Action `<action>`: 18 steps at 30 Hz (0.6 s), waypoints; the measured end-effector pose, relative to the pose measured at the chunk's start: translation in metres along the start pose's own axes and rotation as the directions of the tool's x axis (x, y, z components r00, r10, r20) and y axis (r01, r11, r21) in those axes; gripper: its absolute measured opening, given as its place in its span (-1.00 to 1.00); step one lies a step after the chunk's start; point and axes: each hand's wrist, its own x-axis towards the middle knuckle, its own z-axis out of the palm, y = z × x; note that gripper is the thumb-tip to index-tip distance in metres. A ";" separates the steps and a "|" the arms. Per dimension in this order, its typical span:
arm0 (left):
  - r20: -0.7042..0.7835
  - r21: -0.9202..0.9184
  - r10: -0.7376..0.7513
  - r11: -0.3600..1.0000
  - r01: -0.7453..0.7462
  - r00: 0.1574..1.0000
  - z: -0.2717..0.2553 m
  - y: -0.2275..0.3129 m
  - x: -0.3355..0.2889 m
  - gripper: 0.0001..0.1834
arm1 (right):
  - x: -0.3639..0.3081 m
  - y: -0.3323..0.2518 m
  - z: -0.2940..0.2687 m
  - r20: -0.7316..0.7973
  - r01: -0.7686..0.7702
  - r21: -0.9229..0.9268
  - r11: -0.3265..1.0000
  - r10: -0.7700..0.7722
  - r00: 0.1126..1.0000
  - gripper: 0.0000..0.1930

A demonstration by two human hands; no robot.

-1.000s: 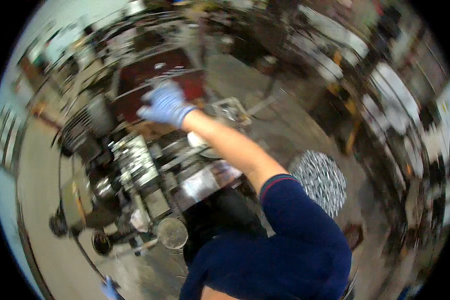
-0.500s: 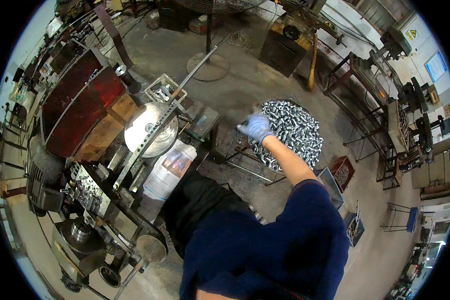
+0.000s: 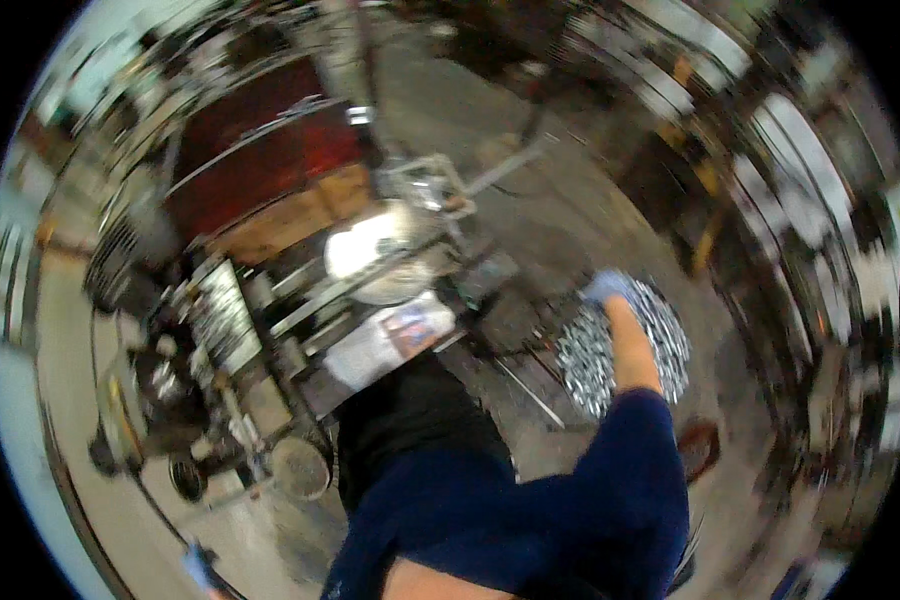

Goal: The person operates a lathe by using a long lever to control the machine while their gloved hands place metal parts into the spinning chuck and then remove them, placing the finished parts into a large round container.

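My right hand (image 3: 607, 286), in a light blue glove, reaches to the far edge of a round container heaped with small shiny metal cylindrical parts (image 3: 588, 362). Blur hides its fingers and whether anything is in them. At the lower left, my left hand (image 3: 200, 566), gloved in blue too, is near a thin dark rod or cable (image 3: 160, 512); its grip is not readable. Between the hands stands a machine with a bright metal disc (image 3: 370, 246) crossed by a long flat bar. A printed paper sheet (image 3: 375, 345) lies beside the disc.
Behind the disc rise dark red curved panels (image 3: 250, 150) with a wooden board (image 3: 290, 212). A small light-coloured tray (image 3: 460, 190) sits past the disc. The machine's round flat knob (image 3: 301, 468) is near my body. A red bin (image 3: 699, 448) stands on the floor at right.
The view has swung, so the machine and container appear further right and lower. My right hand now overlaps the container's far edge. My left hand has come into view at lower left.
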 end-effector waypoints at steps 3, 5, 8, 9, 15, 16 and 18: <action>-0.062 -0.108 0.069 0.991 -0.076 0.996 0.015 -0.014 0.016 -0.71 | -0.007 0.020 0.017 -0.184 -0.024 -0.029 0.999 0.018 0.983 -0.25; -0.026 -0.109 0.207 0.972 -0.208 0.978 0.016 -0.016 -0.001 -0.78 | -0.030 0.017 0.004 -0.166 -0.007 0.028 1.000 0.012 0.986 -0.24; 0.028 0.964 0.733 0.160 -0.212 0.680 0.013 0.030 -0.075 -0.64 | -0.067 0.008 0.015 -0.449 0.283 0.286 0.915 -0.132 0.884 -0.37; 0.003 0.892 0.623 0.352 -0.283 0.783 0.025 0.074 -0.102 -0.60 | -0.071 0.002 0.028 -0.500 0.346 0.317 0.883 -0.154 0.852 -0.46; 0.380 -0.267 0.652 0.756 -0.598 0.656 0.141 0.256 -0.191 -0.60 | -0.204 -0.205 -0.040 -0.546 0.816 0.497 0.295 -0.625 0.558 -0.70; 0.478 -0.362 0.606 0.795 -0.486 0.635 0.161 0.279 -0.210 -0.58 | -0.224 -0.239 -0.047 -0.620 0.883 0.446 0.142 -0.663 0.420 -0.69; 0.612 -0.429 0.605 0.795 -0.429 0.509 0.212 0.272 -0.212 -0.43 | -0.276 -0.291 -0.076 -0.658 0.977 0.203 -0.062 -0.748 0.089 -0.64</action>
